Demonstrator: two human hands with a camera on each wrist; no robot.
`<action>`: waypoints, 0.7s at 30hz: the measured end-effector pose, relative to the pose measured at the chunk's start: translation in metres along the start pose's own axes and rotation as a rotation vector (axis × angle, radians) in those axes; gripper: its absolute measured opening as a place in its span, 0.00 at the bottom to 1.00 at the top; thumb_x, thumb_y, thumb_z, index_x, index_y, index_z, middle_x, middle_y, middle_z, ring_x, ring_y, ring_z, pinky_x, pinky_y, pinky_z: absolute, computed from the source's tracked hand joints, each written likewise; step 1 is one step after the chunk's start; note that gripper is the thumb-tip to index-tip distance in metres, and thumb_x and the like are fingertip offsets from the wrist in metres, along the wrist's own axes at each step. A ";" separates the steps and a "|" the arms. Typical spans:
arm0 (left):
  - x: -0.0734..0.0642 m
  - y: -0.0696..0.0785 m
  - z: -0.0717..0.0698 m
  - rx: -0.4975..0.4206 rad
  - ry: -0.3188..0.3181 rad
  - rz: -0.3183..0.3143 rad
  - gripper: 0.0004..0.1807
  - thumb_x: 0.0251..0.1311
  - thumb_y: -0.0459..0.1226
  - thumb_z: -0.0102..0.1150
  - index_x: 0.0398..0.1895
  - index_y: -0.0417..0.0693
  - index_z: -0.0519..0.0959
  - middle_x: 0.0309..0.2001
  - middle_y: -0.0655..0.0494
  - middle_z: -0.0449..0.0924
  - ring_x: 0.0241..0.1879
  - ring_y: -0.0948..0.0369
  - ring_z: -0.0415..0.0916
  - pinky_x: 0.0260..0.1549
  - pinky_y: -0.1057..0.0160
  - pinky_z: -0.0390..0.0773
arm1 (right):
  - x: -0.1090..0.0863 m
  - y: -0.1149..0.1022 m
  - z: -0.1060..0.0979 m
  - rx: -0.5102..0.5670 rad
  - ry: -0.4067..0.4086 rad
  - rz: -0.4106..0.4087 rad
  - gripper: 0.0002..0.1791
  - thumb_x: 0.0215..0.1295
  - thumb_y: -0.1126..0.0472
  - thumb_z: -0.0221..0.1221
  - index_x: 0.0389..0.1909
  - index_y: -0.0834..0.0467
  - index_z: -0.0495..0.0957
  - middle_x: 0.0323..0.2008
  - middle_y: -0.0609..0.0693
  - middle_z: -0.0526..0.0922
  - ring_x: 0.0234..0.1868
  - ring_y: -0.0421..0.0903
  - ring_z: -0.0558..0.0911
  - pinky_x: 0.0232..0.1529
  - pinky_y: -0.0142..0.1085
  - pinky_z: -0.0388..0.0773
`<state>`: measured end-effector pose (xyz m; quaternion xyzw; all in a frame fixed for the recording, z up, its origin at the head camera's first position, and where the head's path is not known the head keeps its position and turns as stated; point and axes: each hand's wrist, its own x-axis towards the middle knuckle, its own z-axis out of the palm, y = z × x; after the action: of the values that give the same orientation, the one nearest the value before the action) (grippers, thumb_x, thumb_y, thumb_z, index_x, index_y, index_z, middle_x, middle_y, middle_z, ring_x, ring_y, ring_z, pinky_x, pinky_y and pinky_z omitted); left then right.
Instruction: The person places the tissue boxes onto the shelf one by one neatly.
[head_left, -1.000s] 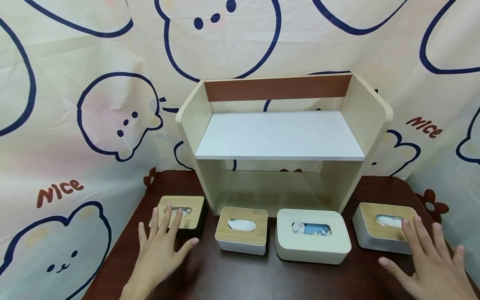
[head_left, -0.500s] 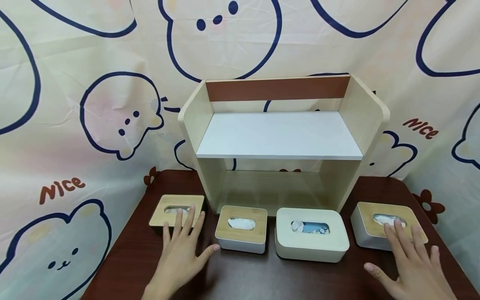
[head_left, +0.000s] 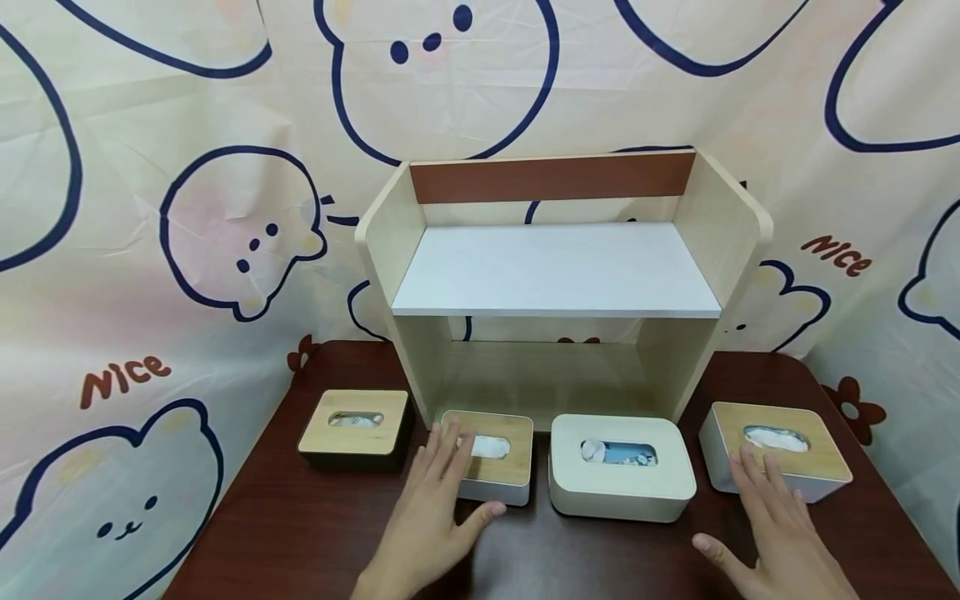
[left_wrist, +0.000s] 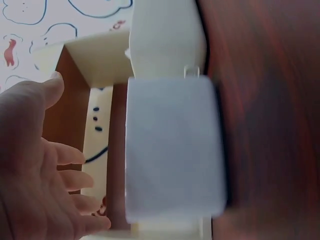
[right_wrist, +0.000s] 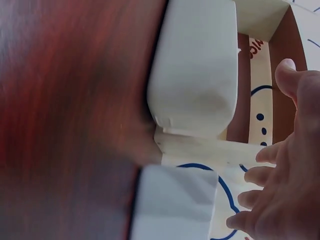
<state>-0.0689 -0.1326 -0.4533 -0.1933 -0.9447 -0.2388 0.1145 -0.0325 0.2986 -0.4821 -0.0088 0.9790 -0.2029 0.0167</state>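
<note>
Four tissue boxes would make a row, so several stand along the table. My left hand (head_left: 427, 521) is spread over the left part of a small white tissue box (head_left: 510, 471) with a wooden lid; in the left wrist view that box (left_wrist: 175, 145) shows its plain side, beside the extended fingers (left_wrist: 75, 177). My right hand (head_left: 776, 537), fingers spread, overlaps the front left of another wood-lidded white tissue box (head_left: 813, 450). Between them is an all-white tissue box (head_left: 622, 496). At far left sits a black tissue box (head_left: 356, 458) with a wooden lid. Neither hand grips anything.
A two-level shelf unit (head_left: 555, 271) with a white middle board stands behind the boxes on the dark wooden table (head_left: 300, 533). A curtain (head_left: 240, 358) with cartoon bears hangs behind and at the sides.
My left hand has moved right, from the black tissue box to the small white one. My right hand has shifted left. The boxes have stayed in place.
</note>
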 end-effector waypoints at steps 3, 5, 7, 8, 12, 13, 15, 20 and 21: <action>0.001 0.012 0.007 -0.049 0.010 0.013 0.51 0.69 0.66 0.61 0.86 0.49 0.61 0.86 0.45 0.57 0.85 0.39 0.53 0.74 0.33 0.70 | -0.001 -0.005 0.005 0.050 -0.009 0.000 0.65 0.72 0.31 0.62 0.88 0.59 0.32 0.86 0.71 0.36 0.85 0.74 0.27 0.75 0.80 0.29; 0.002 0.020 0.011 -0.097 0.002 0.011 0.50 0.69 0.65 0.62 0.86 0.50 0.61 0.86 0.46 0.57 0.84 0.40 0.54 0.71 0.34 0.74 | -0.002 -0.008 0.007 0.058 -0.017 0.006 0.65 0.72 0.31 0.62 0.88 0.57 0.31 0.86 0.70 0.37 0.85 0.74 0.31 0.73 0.83 0.41; 0.002 0.028 0.015 -0.144 -0.018 0.006 0.50 0.70 0.65 0.62 0.86 0.51 0.60 0.86 0.48 0.57 0.85 0.42 0.54 0.69 0.34 0.76 | -0.002 -0.010 0.008 0.053 -0.034 0.020 0.65 0.72 0.30 0.61 0.89 0.56 0.31 0.87 0.69 0.37 0.85 0.75 0.36 0.69 0.85 0.52; 0.003 0.032 0.016 -0.167 -0.031 0.003 0.50 0.70 0.65 0.62 0.86 0.51 0.60 0.87 0.49 0.56 0.85 0.43 0.53 0.69 0.35 0.77 | -0.002 -0.012 0.009 0.047 -0.042 0.026 0.65 0.72 0.29 0.60 0.89 0.57 0.32 0.87 0.69 0.37 0.85 0.76 0.38 0.66 0.85 0.56; 0.003 0.044 0.025 -0.248 -0.073 0.024 0.49 0.71 0.63 0.62 0.87 0.51 0.58 0.87 0.50 0.53 0.85 0.46 0.53 0.71 0.38 0.76 | 0.001 -0.018 0.013 0.049 -0.066 0.037 0.65 0.72 0.27 0.60 0.88 0.58 0.34 0.87 0.69 0.38 0.82 0.78 0.47 0.65 0.84 0.60; 0.003 0.046 0.027 -0.263 -0.080 0.036 0.49 0.72 0.62 0.62 0.87 0.52 0.57 0.87 0.49 0.53 0.85 0.46 0.54 0.71 0.39 0.76 | 0.001 -0.020 0.014 0.055 -0.074 0.039 0.65 0.71 0.27 0.60 0.89 0.58 0.34 0.87 0.69 0.37 0.82 0.78 0.48 0.66 0.83 0.60; 0.002 0.051 0.033 -0.295 -0.091 0.062 0.49 0.73 0.60 0.63 0.88 0.55 0.54 0.88 0.49 0.52 0.85 0.46 0.55 0.71 0.39 0.76 | 0.002 -0.023 0.015 0.069 -0.085 0.041 0.66 0.70 0.26 0.60 0.89 0.57 0.33 0.87 0.68 0.37 0.82 0.78 0.49 0.67 0.83 0.59; 0.000 0.060 0.044 -0.373 -0.125 0.066 0.48 0.76 0.59 0.59 0.89 0.61 0.47 0.88 0.51 0.50 0.83 0.46 0.59 0.70 0.39 0.77 | 0.003 -0.029 0.018 0.110 -0.102 0.044 0.66 0.70 0.27 0.61 0.89 0.57 0.33 0.87 0.68 0.38 0.83 0.77 0.49 0.68 0.82 0.59; -0.001 0.062 0.047 -0.388 -0.126 0.059 0.47 0.77 0.60 0.57 0.89 0.59 0.47 0.88 0.52 0.51 0.83 0.46 0.61 0.70 0.39 0.77 | 0.003 -0.029 0.019 0.117 -0.106 0.045 0.66 0.70 0.27 0.61 0.89 0.57 0.33 0.87 0.68 0.39 0.83 0.77 0.49 0.69 0.81 0.59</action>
<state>-0.0480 -0.0596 -0.4684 -0.2536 -0.8802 -0.4006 0.0228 -0.0347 0.2642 -0.4877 0.0036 0.9631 -0.2588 0.0737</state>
